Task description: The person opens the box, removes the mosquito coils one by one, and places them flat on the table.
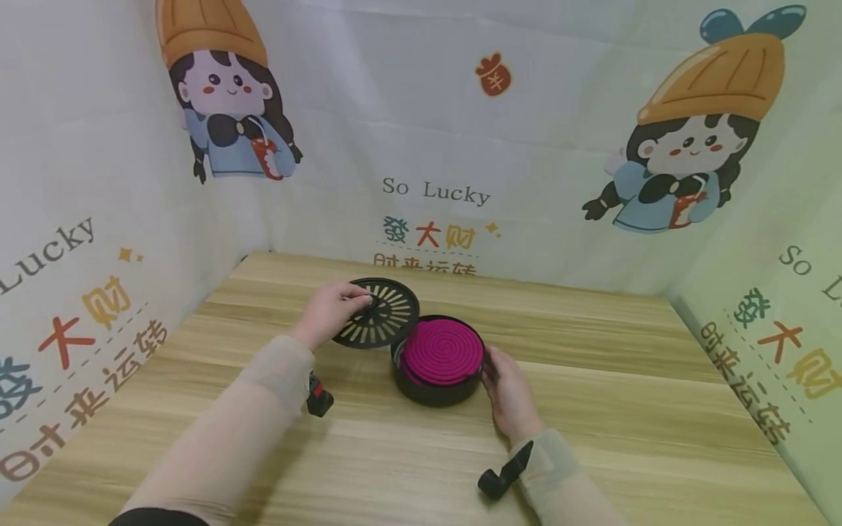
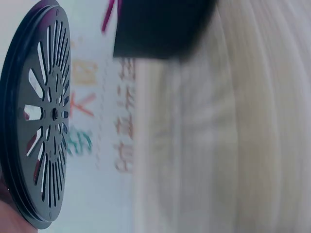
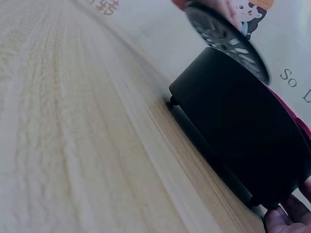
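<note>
A round black mosquito coil holder (image 1: 430, 395) stands on the table, and a magenta mosquito coil (image 1: 444, 352) lies in its top, somewhat tilted and reaching up to the rim. My right hand (image 1: 511, 391) grips the holder's right side, its fingers (image 3: 277, 221) low on the wall in the right wrist view. With thumb and fingers my left hand (image 1: 332, 310) pinches the middle of the black slotted lid (image 1: 388, 332). The lid is held up left of the holder, its edge overlapping the holder's rim in the head view. Its slotted underside shows in the left wrist view.
The wood-grain table (image 1: 612, 409) spreads around the holder. Printed cloth walls (image 1: 368, 117) with cartoon figures and lettering enclose it at the back and both sides. A black wrist camera (image 1: 320, 400) hangs from the left sleeve, another camera (image 1: 500, 478) from the right.
</note>
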{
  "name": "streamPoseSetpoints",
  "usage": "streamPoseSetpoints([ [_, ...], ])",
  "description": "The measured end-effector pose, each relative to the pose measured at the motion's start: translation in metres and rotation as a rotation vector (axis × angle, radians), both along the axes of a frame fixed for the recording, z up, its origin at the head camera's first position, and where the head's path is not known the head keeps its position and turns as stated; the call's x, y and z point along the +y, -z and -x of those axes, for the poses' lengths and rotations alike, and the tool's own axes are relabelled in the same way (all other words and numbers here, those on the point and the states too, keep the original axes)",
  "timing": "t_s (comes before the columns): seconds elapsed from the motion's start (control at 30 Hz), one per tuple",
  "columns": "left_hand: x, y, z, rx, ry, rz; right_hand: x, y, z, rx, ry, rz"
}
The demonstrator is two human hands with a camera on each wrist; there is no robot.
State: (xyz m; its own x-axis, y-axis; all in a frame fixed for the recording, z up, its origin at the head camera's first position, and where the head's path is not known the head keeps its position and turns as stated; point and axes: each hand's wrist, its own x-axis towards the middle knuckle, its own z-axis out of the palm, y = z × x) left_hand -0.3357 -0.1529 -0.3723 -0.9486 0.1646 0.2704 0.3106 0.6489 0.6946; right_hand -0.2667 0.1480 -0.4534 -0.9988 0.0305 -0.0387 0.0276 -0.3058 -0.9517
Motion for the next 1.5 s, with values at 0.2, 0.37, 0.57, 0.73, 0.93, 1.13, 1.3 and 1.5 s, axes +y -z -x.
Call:
streamPoseSetpoints([
  [0.2,-0.031,0.016,0.006,-0.039,-0.071,0.021,-0.001,0.000,-0.001,-0.011,0.002,-0.009],
  [0.37,-0.047,0.028,0.008,-0.082,-0.110,0.058,-0.001,0.002,-0.002,-0.014,0.001,-0.001],
  [0.57,-0.058,0.040,0.008,-0.123,-0.151,0.100,-0.001,0.003,0.000,-0.026,0.013,-0.002],
  [0.73,-0.064,0.048,0.010,-0.128,-0.177,0.131,-0.001,0.002,0.002,-0.014,0.019,0.001],
  [0.93,-0.067,0.050,0.010,-0.099,-0.177,0.166,-0.001,0.001,0.003,0.018,0.009,-0.013],
  [1.13,-0.069,0.051,0.010,-0.103,-0.176,0.151,0.000,0.000,0.002,0.008,-0.010,-0.016],
  [1.3,-0.072,0.053,0.008,-0.102,-0.186,0.141,-0.001,0.000,0.002,0.004,-0.007,-0.018],
  [1.5,-0.075,0.056,0.011,-0.119,-0.199,0.181,-0.001,-0.002,0.001,0.009,-0.008,-0.015],
])
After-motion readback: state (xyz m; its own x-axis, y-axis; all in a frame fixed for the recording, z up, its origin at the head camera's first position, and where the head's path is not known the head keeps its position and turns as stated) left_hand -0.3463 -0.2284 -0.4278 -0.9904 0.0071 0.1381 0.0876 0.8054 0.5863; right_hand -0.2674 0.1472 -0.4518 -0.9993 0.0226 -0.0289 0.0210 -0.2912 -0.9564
